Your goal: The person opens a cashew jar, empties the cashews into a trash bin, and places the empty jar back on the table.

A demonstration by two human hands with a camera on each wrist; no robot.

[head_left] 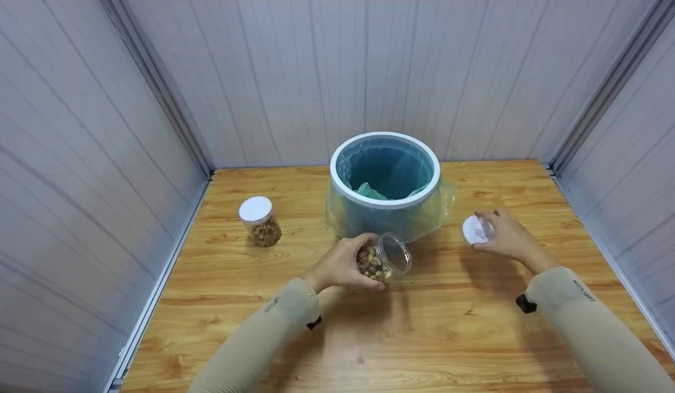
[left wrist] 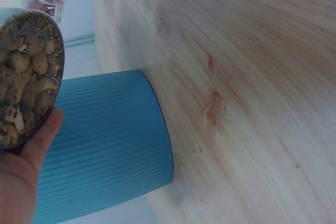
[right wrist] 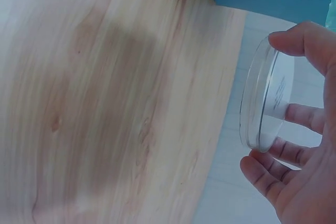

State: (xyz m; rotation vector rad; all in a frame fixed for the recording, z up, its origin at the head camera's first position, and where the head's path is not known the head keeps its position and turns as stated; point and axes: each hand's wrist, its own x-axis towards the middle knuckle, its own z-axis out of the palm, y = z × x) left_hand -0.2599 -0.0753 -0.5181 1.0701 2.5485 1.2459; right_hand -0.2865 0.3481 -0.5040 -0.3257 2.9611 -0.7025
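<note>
My left hand grips a clear jar of nuts, tilted so its uncovered mouth faces right, in front of the bin. From below, the left wrist view shows the nuts packed against the jar's base. Off to the right, my right hand holds a round lid by its edge. In the right wrist view the lid is clear-rimmed with a white face bearing small print, pinched between thumb and fingers above the table.
A blue ribbed bin with a white rim and a greenish plastic liner stands at the back middle. To its left sits a second jar with a white lid. Panel walls enclose the wooden table.
</note>
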